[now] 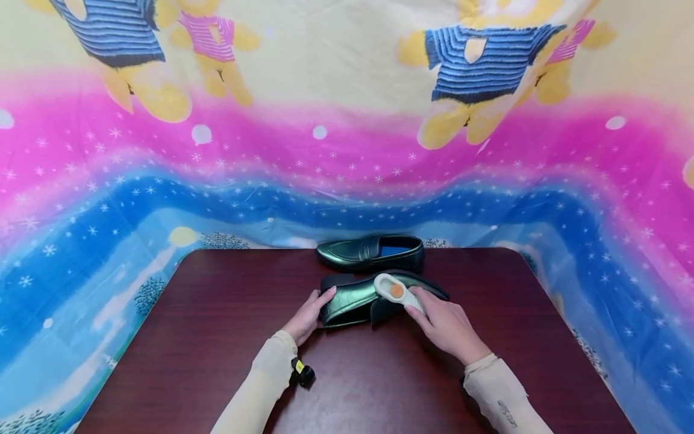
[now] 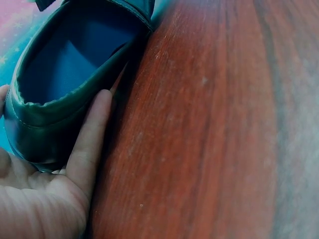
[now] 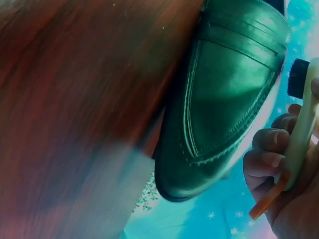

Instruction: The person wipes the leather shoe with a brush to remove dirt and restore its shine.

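A dark, glossy loafer (image 1: 351, 299) lies tilted on its side, its opening facing the near edge of the table. My left hand (image 1: 308, 314) grips it by the heel. In the left wrist view, one finger (image 2: 89, 144) lies along the side of the heel, below the blue-lined opening. My right hand (image 1: 447, 325) holds a shoe brush (image 1: 386, 288) by its pale handle, over the loafer's side in the head view. Dark bristles (image 3: 298, 78) and an orange tab (image 3: 266, 203) show on the brush in the right wrist view, with the bristles apart from the shoe.
A second matching loafer (image 1: 352, 254) stands upright behind the first, close to the far edge of the dark red wooden table (image 1: 233, 361). A printed cloth (image 1: 325, 163) with bears and snowflakes hangs behind and along both sides.
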`<move>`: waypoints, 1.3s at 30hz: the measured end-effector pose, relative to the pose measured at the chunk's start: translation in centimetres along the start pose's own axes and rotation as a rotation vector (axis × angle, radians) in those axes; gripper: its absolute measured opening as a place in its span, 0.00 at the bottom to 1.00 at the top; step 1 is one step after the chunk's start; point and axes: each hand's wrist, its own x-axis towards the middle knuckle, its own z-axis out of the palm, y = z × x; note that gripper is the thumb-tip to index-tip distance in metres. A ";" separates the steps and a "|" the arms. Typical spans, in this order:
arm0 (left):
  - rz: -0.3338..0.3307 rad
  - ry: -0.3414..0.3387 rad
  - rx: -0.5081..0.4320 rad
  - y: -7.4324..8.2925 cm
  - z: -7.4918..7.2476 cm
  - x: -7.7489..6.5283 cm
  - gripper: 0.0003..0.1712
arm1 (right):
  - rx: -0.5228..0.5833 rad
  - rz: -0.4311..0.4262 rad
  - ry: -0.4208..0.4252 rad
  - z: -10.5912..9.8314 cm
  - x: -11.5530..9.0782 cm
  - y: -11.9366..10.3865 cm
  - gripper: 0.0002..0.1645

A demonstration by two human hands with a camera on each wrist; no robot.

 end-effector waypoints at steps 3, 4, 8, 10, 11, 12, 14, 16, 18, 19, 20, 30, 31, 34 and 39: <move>0.006 -0.002 0.004 0.1 0.0 0.0 0.43 | -0.015 0.005 -0.015 0.4 0.1 0.2 0.24; 0.007 -0.004 0.006 0.1 0.0 0.0 0.43 | -0.020 0.011 -0.018 0.5 0.1 0.4 0.24; 0.007 -0.009 0.005 0.1 0.0 -0.1 0.43 | -0.037 0.051 -0.037 0.5 -0.5 1.8 0.26; 0.005 -0.011 0.000 0.2 0.1 0.0 0.43 | -0.039 0.076 -0.048 0.2 -1.0 2.7 0.29; 0.002 -0.011 -0.002 0.2 0.1 0.0 0.44 | -0.041 0.091 -0.057 0.0 -1.3 3.2 0.30; 0.006 -0.015 -0.001 0.2 0.1 0.0 0.44 | -0.041 0.107 -0.065 -0.2 -1.6 3.6 0.31; 0.001 -0.018 -0.002 0.2 0.1 0.0 0.45 | -0.049 0.140 -0.083 -0.6 -2.2 4.6 0.31; -0.003 -0.019 0.000 0.2 0.1 0.1 0.45 | -0.056 0.165 -0.099 -1.0 -2.7 5.3 0.32; -0.001 -0.018 0.000 0.1 0.1 0.1 0.44 | -0.058 0.182 -0.110 -1.3 -3.0 5.9 0.32; -0.005 -0.014 -0.003 0.1 0.1 0.2 0.44 | -0.054 0.187 -0.113 -1.4 -3.1 6.1 0.32; -0.003 -0.012 -0.003 0.1 0.0 0.2 0.44 | -0.043 0.187 -0.114 -1.5 -3.2 6.3 0.32; 0.004 -0.019 0.003 0.0 0.1 0.1 0.44 | 0.152 0.221 -0.035 -1.3 -1.9 5.6 0.26; 0.007 -0.019 0.003 0.0 0.1 0.1 0.44 | 0.149 0.214 -0.028 -1.2 -1.5 5.3 0.26; 0.013 -0.014 0.001 0.1 0.1 0.0 0.43 | 0.125 0.184 -0.026 -0.9 -0.5 4.4 0.26; 0.011 -0.013 -0.005 0.0 0.0 0.1 0.42 | 0.084 0.171 -0.056 -0.4 0.4 3.8 0.24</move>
